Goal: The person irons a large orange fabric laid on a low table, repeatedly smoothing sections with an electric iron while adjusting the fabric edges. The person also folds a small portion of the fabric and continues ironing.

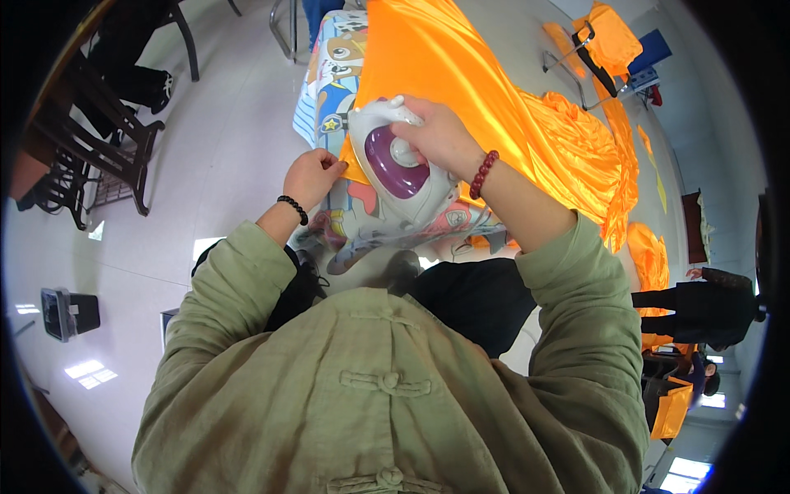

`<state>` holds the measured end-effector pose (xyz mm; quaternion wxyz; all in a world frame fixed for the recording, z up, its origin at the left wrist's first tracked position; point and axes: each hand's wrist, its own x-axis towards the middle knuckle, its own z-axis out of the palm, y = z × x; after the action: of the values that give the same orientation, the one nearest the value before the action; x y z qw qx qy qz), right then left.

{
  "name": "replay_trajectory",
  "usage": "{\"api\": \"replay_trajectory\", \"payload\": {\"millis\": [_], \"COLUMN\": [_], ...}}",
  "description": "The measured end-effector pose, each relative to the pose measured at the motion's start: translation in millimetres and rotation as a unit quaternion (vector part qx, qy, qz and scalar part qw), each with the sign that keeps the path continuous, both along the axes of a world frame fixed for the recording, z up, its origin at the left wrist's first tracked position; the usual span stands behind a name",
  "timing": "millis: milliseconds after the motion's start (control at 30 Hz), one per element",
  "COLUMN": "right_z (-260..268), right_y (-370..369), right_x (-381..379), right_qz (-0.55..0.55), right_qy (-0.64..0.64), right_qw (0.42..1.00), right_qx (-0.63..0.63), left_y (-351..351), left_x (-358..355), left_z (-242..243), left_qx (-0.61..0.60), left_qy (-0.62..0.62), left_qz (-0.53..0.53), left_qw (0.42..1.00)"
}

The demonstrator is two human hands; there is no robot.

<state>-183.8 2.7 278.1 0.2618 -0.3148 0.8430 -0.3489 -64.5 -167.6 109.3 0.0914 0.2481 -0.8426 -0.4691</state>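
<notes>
My right hand [444,136] grips the handle of a white electric iron [382,167] with a purple water tank. The iron's soleplate is hidden beneath its body, over the near edge of a shiny orange satin cloth [426,55]. At the cloth's near left corner, my left hand [313,176] pinches the fabric between thumb and fingers. Under the cloth lies a cartoon-printed cover [345,74], which spreads over the work table and shows along the left and near edges. Clear plastic seems to hang at its near side.
Gathered orange satin [574,148] spills off the table's right side to the floor. A metal-framed chair [583,62] holds more orange cloth. At left are a dark slatted bench [123,154], a seated person's shoe [163,92] and a black bin [71,313]. Another person [710,305] stands at right.
</notes>
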Motion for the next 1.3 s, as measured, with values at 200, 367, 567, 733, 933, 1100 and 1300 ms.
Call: {"api": "replay_trajectory", "payload": {"millis": [200, 367, 567, 733, 933, 1100, 1300], "right_z": [-7, 0, 35, 36, -1, -5, -7], "right_y": [48, 78, 72, 30, -8, 7, 38], "right_x": [25, 48, 52, 38, 33, 43, 72], "right_qz": [0.03, -0.004, -0.022, 0.072, 0.117, 0.128, 0.147], "right_qy": [0.06, 0.013, -0.042, 0.046, 0.071, 0.047, 0.081], "right_qw": [0.998, 1.0, 0.998, 0.994, 0.991, 0.99, 0.986], "right_qx": [0.004, -0.015, -0.041, -0.063, 0.008, 0.016, -0.007], "left_y": [-11, -24, -29, -44, -59, -61, -58], "left_x": [-1, 4, 9, 8, 14, 13, 9], "left_z": [-17, -13, 3, 3, 2, 0, -4], "left_qx": [0.109, 0.239, 0.271, 0.278, 0.231, 0.17, 0.131], "left_qy": [0.046, 0.016, -0.067, -0.042, 0.015, 0.065, 0.101], "left_qz": [-0.019, -0.049, -0.031, 0.036, 0.125, 0.138, 0.117], "left_qw": [0.993, 0.97, 0.96, 0.959, 0.965, 0.974, 0.979]}}
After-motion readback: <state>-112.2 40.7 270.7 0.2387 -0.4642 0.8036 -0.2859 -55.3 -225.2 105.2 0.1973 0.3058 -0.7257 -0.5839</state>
